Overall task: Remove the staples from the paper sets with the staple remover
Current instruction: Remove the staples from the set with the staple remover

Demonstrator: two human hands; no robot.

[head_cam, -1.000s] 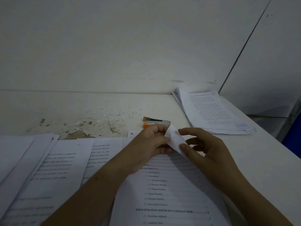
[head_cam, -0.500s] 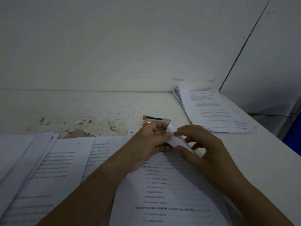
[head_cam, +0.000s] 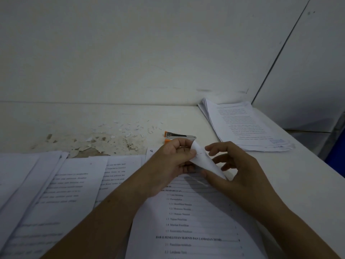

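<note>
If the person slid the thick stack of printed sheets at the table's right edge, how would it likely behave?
The thick stack of printed white sheets would probably feel fairly heavy, given its many layers. Its edges already look fanned and uneven, so a push would likely shear the top sheets sideways. It lies close to the white table's right edge, so sheets might slip off.

Both forearms were bare right down from the frame's lower edge, no sleeves showing; the left hand [head_cam: 172, 161] and right hand [head_cam: 240, 169] carried no rings, watch or gloves
</note>
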